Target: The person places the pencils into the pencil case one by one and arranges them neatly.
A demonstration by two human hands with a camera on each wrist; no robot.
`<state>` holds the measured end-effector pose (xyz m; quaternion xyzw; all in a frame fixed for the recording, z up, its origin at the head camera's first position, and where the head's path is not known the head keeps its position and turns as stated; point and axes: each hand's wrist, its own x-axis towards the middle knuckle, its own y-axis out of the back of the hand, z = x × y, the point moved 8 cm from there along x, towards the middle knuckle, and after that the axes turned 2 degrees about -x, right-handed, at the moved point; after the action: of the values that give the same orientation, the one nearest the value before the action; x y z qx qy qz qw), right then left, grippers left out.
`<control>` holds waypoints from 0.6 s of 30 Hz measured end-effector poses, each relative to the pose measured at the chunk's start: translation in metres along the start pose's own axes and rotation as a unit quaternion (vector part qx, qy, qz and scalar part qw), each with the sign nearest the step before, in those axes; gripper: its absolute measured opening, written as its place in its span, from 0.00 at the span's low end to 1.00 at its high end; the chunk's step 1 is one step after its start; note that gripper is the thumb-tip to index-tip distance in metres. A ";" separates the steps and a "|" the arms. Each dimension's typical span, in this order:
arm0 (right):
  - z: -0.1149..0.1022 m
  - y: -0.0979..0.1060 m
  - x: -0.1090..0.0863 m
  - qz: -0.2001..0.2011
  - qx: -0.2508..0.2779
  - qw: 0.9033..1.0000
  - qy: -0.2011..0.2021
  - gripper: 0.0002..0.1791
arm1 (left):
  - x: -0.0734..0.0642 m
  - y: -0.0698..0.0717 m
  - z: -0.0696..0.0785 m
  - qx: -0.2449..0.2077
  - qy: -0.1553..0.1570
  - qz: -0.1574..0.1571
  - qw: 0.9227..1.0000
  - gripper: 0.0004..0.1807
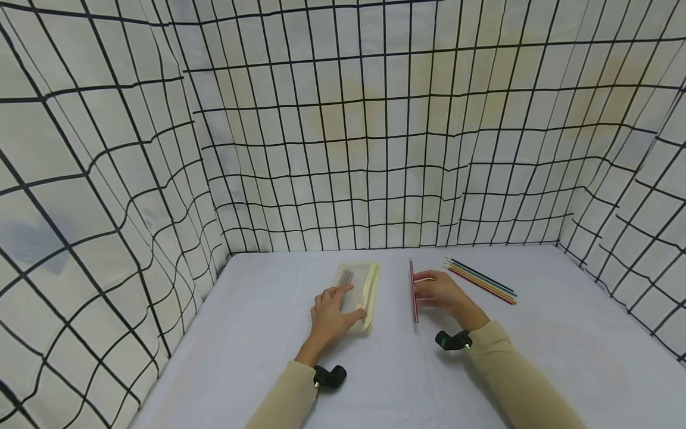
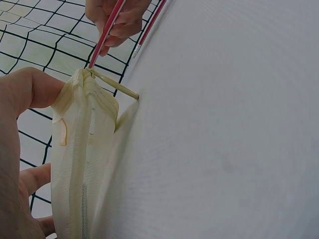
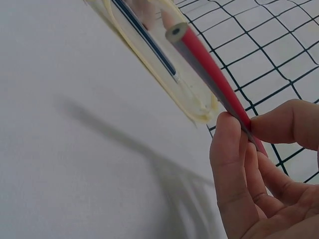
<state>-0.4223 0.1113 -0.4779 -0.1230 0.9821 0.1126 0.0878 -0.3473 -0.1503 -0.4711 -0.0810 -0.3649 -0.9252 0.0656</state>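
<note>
A translucent pencil case (image 1: 354,304) with cream trim and a zipper (image 2: 85,164) lies on the table. My left hand (image 1: 330,316) holds it, thumb near its closer end and fingers bent onto its top. Through the clear side, dark-looking pencils (image 3: 149,40) show inside the case. Right of the case, my right hand (image 1: 439,293) pinches a red pencil (image 3: 214,74) between thumb and fingertips. In the right wrist view the pencil's flat, unsharpened end points toward the case. Its shadow falls on the cloth below.
Several coloured pencils (image 1: 482,283), green, yellow and red among them, lie side by side right of my right hand. A white cloth covers the table (image 1: 257,310). Black grid netting (image 1: 386,149) over white sheeting stands behind the table and along both sides.
</note>
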 end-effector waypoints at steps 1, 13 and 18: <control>0.000 -0.003 -0.001 0.000 0.003 1.000 -0.004 0.24 | 0.000 0.000 0.000 0.000 0.000 0.000 1.000 0.42; 0.000 -0.039 0.004 -0.016 -0.001 0.999 -0.031 0.22 | 0.000 0.001 0.002 0.000 0.000 0.002 1.000 0.42; -0.002 -0.054 0.008 -0.023 -0.008 0.999 -0.034 0.22 | 0.000 0.001 0.003 0.003 0.000 0.003 1.000 0.42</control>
<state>-0.4163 0.0579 -0.4884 -0.1422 0.9746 0.1220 0.1226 -0.3468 -0.1496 -0.4683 -0.0821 -0.3676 -0.9238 0.0683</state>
